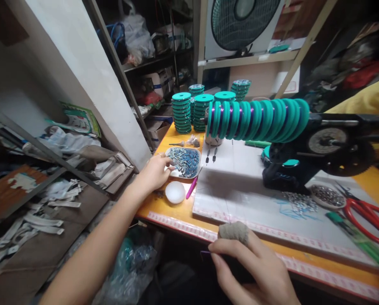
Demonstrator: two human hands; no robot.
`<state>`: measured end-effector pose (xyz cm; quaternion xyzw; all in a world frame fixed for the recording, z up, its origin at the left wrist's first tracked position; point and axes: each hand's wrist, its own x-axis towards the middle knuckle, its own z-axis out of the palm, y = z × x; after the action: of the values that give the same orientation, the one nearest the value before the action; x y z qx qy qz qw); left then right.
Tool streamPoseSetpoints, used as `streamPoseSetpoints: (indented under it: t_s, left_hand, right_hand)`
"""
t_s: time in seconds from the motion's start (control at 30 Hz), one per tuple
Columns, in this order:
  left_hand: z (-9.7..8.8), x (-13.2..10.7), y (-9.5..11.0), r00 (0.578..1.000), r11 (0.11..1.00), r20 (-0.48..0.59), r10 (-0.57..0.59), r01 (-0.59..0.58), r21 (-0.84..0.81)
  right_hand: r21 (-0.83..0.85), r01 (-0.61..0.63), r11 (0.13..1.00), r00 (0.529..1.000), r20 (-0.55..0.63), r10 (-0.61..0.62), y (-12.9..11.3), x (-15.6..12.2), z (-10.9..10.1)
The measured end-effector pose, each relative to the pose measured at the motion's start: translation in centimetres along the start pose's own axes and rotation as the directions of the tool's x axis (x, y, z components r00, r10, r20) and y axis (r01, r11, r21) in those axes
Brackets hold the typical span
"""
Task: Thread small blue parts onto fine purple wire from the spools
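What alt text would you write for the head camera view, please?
A person's left hand reaches to a white tray of small bluish pieces, while the right hand pinches a thin purplish item near the table edge. Green spools line a dark machine; stacked green spools stand farther back.

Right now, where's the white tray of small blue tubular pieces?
Head view, just left of centre: the white tray sits on the yellow tabletop, at the left hand, behind the round white object.

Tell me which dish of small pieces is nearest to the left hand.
The white tray of bluish pieces, at the left hand; the other dish, farther right, holds silvery pieces.
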<state>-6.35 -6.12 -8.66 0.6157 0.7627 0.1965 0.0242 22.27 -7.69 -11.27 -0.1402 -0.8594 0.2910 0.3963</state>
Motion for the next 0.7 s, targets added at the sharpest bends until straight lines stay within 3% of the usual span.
streamPoseSetpoints:
  t_s: [0.1,0.23,0.33,0.43,0.57,0.7]
  left_hand:
    - [0.7,2.1,-0.7,0.993,0.997,0.121,0.011,-0.020,0.070]
    - [1.2,2.8,-0.8,0.979,0.995,0.205,0.005,-0.025,0.095]
    - [1.2,3.0,-0.7,0.979,0.998,0.205,-0.012,-0.002,0.069]
    - [0.4,2.9,-0.3,0.990,0.999,0.134,-0.049,0.050,-0.001]
    - [-1.0,0.3,1.4,0.994,0.973,0.017,-0.105,0.106,-0.205]
    - [-0.7,-5.1,4.4,0.995,0.881,0.056,-0.083,0.100,-0.463]
  right_hand:
    - [-0.019,-0.004,1.000,1.000,-0.024,0.004,-0.1,0.0,-0.3]
    - [-0.012,-0.008,1.000,1.000,-0.024,0.007,-0.1,-0.1,-0.6]
    - [-0.016,0.001,1.000,1.000,-0.014,-0.001,0.1,-0.2,-0.7]
    - [-0.041,0.021,0.999,1.000,-0.018,-0.022,0.3,-0.3,-0.8]
    - [-0.049,0.014,0.999,0.999,-0.049,-0.016,0.5,-0.1,-0.6]
    - [0.028,-0.038,0.999,0.992,-0.120,0.041,0.6,0.2,0.2]
